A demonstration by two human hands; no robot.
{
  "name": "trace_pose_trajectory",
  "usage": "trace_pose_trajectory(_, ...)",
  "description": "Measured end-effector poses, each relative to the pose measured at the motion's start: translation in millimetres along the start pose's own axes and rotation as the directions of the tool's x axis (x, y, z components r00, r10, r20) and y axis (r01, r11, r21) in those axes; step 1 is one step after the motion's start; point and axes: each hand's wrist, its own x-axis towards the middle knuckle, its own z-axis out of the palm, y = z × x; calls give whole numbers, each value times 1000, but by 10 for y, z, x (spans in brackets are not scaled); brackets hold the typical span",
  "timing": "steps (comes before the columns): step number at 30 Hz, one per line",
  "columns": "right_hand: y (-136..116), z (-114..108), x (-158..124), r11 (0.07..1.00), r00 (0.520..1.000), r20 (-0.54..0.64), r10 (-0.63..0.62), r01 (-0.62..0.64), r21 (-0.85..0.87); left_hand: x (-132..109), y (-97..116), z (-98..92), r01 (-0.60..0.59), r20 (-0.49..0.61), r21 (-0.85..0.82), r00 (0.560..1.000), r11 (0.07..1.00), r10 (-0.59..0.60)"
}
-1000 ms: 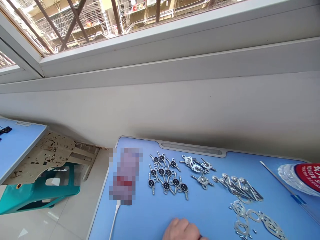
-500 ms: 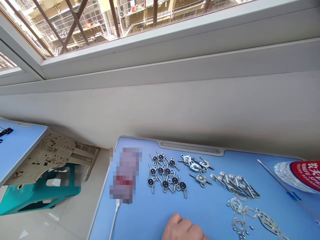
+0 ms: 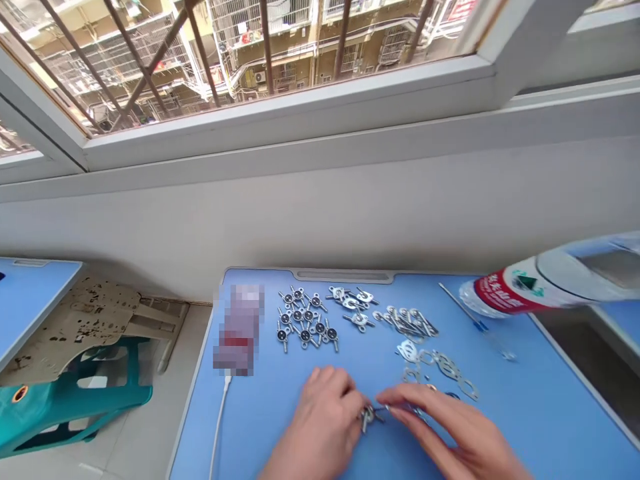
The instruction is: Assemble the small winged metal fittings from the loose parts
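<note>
At the front middle of the blue table, my left hand (image 3: 325, 417) is closed on a small metal assembly (image 3: 369, 417) with pin-like arms. From the right, my right hand (image 3: 445, 423) pinches a thin metal piece (image 3: 383, 407) between thumb and fingers, its tip touching or very near that assembly. Beyond my left hand lies a group of black-faced metal parts (image 3: 306, 335). Silver assemblies (image 3: 360, 320) rest to the right of them, followed by a pile of metal levers (image 3: 407, 322). Flat silver plates (image 3: 447, 365) lie just past my right hand.
A water bottle (image 3: 515, 290) stands at the table's right edge, beside a blue-and-clear pen-like tool (image 3: 470, 313). A blurred-out device (image 3: 240, 330) with a white cable (image 3: 220, 420) lies on the left. A teal stool (image 3: 90, 400) is on the floor.
The view has shifted, bringing more of the table's right side and the bottle into sight. Both hands are now in view, together at the small assembly; earlier only one fist showed at the bottom edge.
</note>
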Motion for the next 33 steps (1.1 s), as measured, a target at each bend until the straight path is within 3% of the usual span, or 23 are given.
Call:
trace_pose_trajectory(7,-33,2,-7,997,999,-11,38,-37,70,74,-16,-161,92,130,-172,989,981,-70)
trace_pose_trajectory(12,-43,40,-36,992,997,-75,20,-10,129,77,-15,-181,97,146,-175,987,980,-71)
trace_pose_trajectory(21,-96,155,-33,987,997,18,-77,74,143,84,-25,-173,112,175,-188,981,976,-79)
trace_pose_trajectory(33,-78,147,-41,986,995,25,-95,91,137,87,-35,-181,157,246,-225,964,962,-100)
